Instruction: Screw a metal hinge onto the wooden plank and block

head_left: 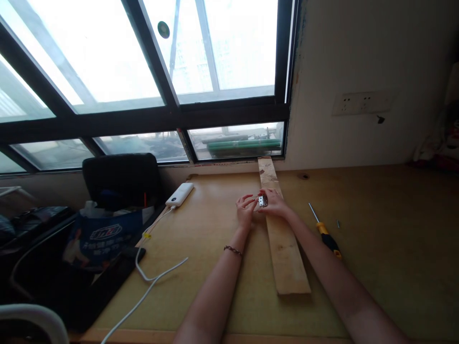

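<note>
A small shiny metal hinge with holes in it is held above the wooden board. My right hand grips the hinge from the right, its fingers closed around that side. From the left, my left hand brings its thumb and fingertips together at the hinge's left edge; whatever they pinch is too small to make out. The board lies lengthwise on the table, running under my right hand toward the window. To the right of my right forearm lie a yellow-and-black screwdriver and a small screw.
A white power bank with a white cable lies on the table's left side. Beyond that edge are a black chair and a blue bag. The window and wall bound the back.
</note>
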Demonstrator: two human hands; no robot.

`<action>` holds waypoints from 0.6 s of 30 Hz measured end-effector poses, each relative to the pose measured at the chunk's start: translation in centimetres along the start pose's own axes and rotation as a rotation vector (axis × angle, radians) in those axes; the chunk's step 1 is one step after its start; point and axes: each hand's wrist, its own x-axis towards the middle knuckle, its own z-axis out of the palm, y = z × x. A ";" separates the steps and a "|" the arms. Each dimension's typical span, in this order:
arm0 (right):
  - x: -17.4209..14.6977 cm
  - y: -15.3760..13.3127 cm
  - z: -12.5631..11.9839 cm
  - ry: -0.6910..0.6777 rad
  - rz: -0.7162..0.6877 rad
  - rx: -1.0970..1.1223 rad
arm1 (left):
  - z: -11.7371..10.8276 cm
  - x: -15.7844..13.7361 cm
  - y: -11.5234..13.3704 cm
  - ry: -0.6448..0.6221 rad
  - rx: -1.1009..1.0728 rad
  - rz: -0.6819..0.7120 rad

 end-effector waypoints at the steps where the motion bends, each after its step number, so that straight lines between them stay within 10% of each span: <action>1: 0.0 0.1 0.0 -0.002 0.006 0.007 | 0.0 -0.1 0.2 0.002 0.024 0.008; 18: 0.1 0.4 0.1 0.011 0.004 0.015 | 0.0 -0.6 1.4 -0.025 0.357 -0.040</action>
